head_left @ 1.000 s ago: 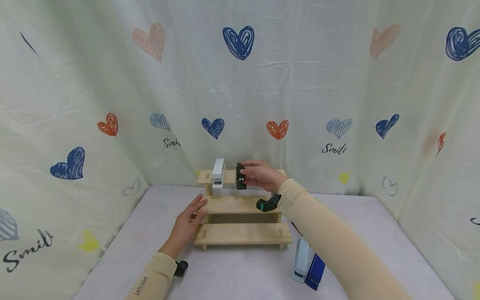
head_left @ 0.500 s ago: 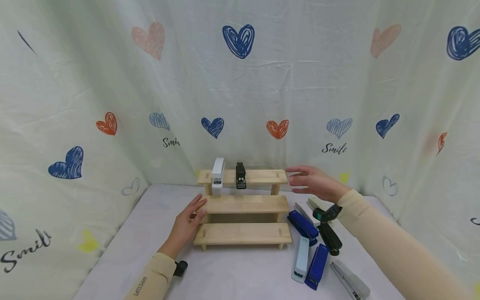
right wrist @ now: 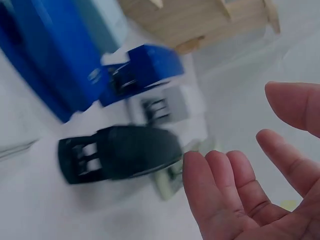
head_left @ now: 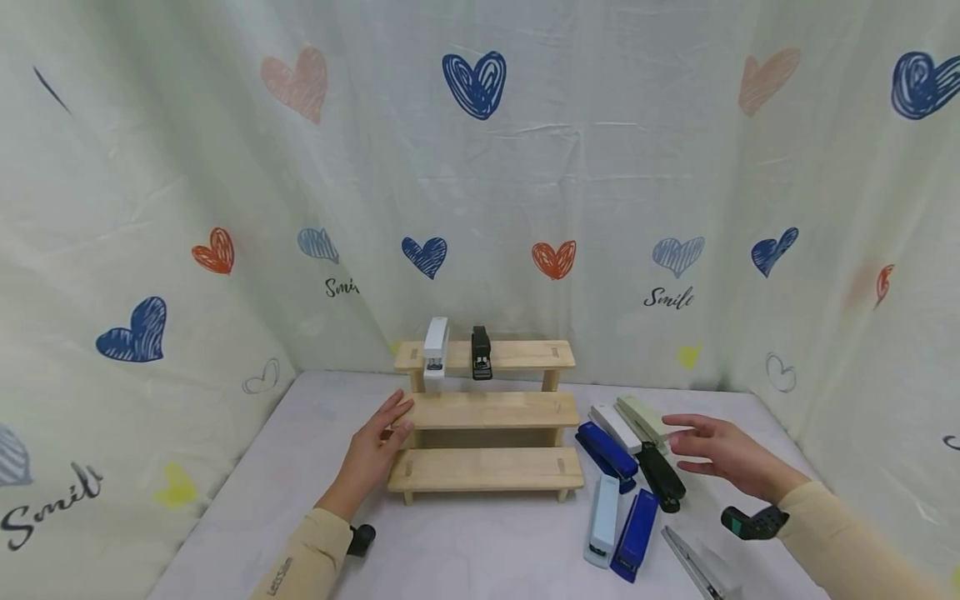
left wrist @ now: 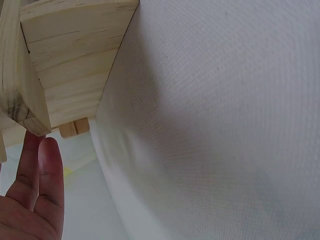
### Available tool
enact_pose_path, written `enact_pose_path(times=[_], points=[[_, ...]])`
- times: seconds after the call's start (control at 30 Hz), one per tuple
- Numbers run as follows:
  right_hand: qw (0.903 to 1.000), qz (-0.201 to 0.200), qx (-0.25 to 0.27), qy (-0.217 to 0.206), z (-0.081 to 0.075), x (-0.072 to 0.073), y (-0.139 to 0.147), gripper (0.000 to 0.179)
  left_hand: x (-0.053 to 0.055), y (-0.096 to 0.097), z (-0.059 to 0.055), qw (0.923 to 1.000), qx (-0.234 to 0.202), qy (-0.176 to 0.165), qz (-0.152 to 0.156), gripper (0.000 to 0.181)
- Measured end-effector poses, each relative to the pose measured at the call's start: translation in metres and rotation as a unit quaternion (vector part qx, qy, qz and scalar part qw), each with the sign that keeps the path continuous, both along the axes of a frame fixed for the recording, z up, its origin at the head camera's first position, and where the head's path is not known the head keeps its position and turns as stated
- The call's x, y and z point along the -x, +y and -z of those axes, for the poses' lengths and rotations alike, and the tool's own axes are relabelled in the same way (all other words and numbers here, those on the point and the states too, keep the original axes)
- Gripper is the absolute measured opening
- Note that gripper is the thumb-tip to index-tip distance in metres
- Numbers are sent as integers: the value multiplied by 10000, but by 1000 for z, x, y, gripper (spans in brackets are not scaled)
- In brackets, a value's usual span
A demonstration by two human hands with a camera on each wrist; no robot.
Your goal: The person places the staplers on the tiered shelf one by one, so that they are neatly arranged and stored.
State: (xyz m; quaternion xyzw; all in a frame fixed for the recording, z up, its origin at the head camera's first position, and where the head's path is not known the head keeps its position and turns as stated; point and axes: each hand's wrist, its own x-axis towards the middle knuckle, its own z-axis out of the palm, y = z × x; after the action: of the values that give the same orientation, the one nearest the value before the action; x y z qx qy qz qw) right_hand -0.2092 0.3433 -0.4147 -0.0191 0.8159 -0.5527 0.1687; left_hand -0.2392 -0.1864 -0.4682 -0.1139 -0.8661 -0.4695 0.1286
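Observation:
My left hand [head_left: 373, 446] rests its fingers at the left end of the middle step of the wooden rack [head_left: 491, 410]; the left wrist view shows fingertips at the board's end. A white stapler [head_left: 436, 346] and a black stapler [head_left: 482, 353] stand on the top step. My right hand [head_left: 723, 452] hangs with spread fingers and nothing in them, right of a second black stapler [head_left: 660, 477]. Around that lie a pale green stapler [head_left: 640, 418], another white stapler [head_left: 615, 427], two dark blue staplers [head_left: 606, 451], a light blue stapler [head_left: 602, 523] and a grey stapler [head_left: 692, 562].
The rack stands on a white-covered table [head_left: 465, 554], its lower two steps bare. Behind and beside the table hangs a pale curtain [head_left: 630, 158] printed with hearts. The loose staplers lie close together right of the rack.
My right hand has let go of the black stapler on the top step. It has drawn back right and down, over the loose staplers. My left hand has stayed at the rack.

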Motion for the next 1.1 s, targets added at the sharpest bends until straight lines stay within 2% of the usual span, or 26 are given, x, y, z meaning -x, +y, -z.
enact_pose_path(times=[0.17,0.43,0.9,1.1], points=[[9990,320,-113,-285,19,-12,7,64,0,1,0,10000,-21,-75,-16,44],[9967,555,-58,-585,41,-18,5,62,0,1,0,9999,-7,-126,-39,45],[9957,575,111,-723,50,-19,1,65,1,1,1,9999,-46,-104,-50,45],[9972,264,244,-660,51,-18,5,66,1,1,2,9999,-50,-115,-61,45]])
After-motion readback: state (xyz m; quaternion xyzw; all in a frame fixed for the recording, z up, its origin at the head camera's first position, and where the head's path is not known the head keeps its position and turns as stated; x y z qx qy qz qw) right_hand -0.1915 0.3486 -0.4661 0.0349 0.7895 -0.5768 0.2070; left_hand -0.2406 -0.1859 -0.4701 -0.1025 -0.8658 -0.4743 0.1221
